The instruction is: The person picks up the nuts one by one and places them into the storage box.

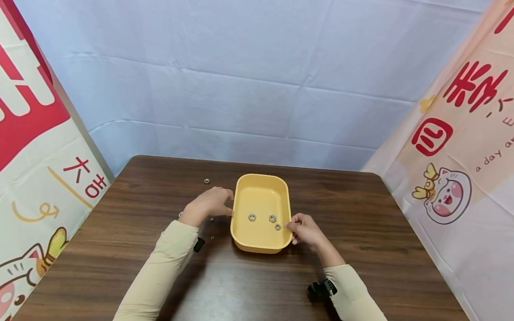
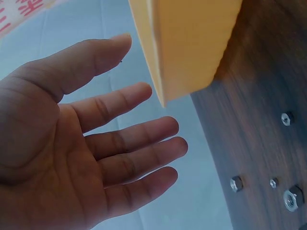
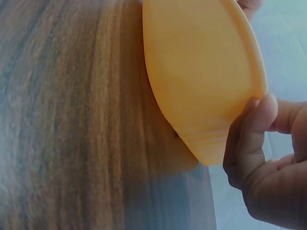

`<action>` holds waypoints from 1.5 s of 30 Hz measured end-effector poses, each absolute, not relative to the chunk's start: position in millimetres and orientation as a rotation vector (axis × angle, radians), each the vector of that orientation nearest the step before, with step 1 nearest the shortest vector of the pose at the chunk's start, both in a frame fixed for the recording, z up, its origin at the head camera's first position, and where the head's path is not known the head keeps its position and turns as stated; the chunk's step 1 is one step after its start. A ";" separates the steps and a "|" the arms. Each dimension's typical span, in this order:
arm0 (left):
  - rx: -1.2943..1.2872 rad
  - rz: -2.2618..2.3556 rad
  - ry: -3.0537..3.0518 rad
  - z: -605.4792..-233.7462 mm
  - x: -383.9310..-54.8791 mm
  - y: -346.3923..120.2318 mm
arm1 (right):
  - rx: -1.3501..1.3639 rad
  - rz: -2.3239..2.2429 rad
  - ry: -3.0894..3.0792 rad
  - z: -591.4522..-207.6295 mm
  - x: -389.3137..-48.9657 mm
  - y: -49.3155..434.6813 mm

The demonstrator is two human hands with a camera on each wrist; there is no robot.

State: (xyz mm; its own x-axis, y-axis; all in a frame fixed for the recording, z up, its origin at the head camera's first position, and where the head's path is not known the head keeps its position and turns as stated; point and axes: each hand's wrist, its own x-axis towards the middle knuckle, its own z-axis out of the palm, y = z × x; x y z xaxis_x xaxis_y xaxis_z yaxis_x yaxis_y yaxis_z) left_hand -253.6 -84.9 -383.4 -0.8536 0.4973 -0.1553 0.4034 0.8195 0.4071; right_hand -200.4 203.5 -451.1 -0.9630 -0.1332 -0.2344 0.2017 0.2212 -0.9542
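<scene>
A yellow rectangular tray (image 1: 257,243) stands on the brown table, with three metal hex nuts inside: one nut (image 1: 252,217) left of middle, a second nut (image 1: 272,218) and a smaller nut (image 1: 278,227) toward the right. My right hand (image 1: 306,229) pinches the tray's right rim near the front corner, thumb over the edge and fingers outside, as the right wrist view also shows. On the opposite side my left hand (image 1: 210,203) reaches to the left rim. Its fingers (image 2: 139,163) are spread and nearly straight beside the tray wall (image 2: 192,48), gripping nothing.
Several loose nuts lie on the table left of the tray, among them a nut (image 1: 206,181) at the back and a tiny nut (image 1: 212,238) nearer the front. Behind the table (image 1: 361,249) hangs a pale blue cloth (image 1: 241,89), with printed cloths at both sides.
</scene>
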 end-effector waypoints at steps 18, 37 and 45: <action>0.635 0.472 2.745 -408.8 -237.9 -101.4 | 0.115 -1.821 2.209 -455.2 -197.5 202.3; 0.642 0.513 2.685 -419.3 -230.6 -115.1 | 0.067 -1.838 2.195 -455.2 -201.2 201.3; 0.615 0.532 2.610 -432.5 -232.0 -124.8 | 0.082 -1.844 2.191 -456.2 -200.0 202.3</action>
State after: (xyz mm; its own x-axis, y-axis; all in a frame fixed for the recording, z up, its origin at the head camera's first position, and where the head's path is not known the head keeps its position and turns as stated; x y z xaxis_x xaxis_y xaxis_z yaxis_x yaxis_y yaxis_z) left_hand -232.0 -124.8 -432.5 -0.8211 0.4889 -0.2948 0.3345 0.8304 0.4456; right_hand -200.0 202.3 -456.2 -0.9604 -0.1329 -0.2449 0.2185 0.1859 -0.9579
